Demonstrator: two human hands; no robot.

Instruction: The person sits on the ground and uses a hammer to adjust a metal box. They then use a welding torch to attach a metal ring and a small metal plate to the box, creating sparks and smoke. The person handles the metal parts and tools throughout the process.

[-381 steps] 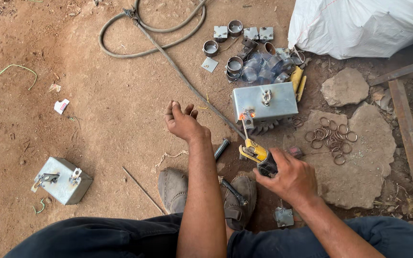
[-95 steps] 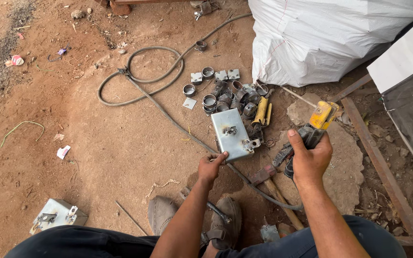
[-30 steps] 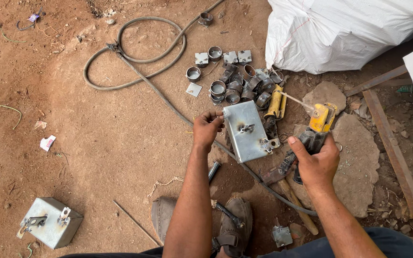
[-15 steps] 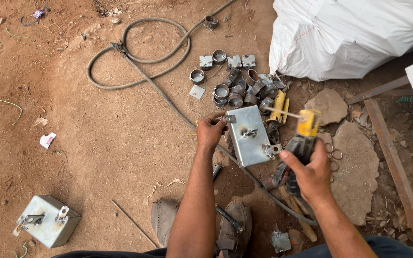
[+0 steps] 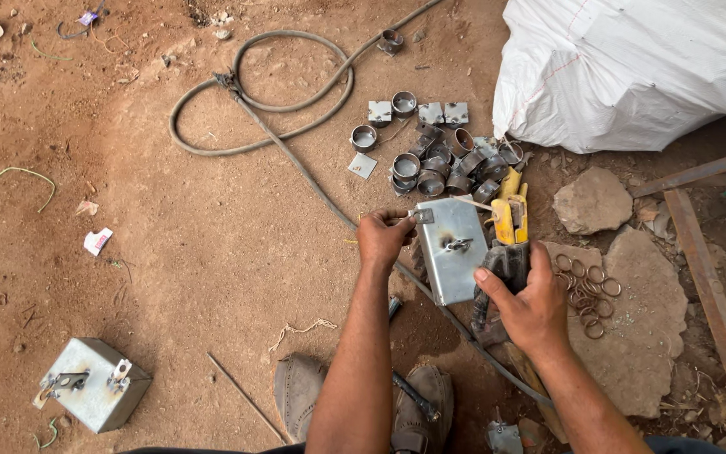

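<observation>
My left hand grips the top left corner of a grey metal box by a small tab, holding it tilted above the ground. My right hand is closed on the black grip of a yellow hand tool, whose nose points at the fitting on the box's face. Behind the box lies a pile of several short metal rings and square plates.
A second grey box sits on the dirt at lower left. A hose loops across the ground. A white sack fills the top right. Flat stones carry several wire rings. My shoes are below.
The right hand has brought the yellow tool left against the box's right side. The left hand keeps its hold on the box's corner.
</observation>
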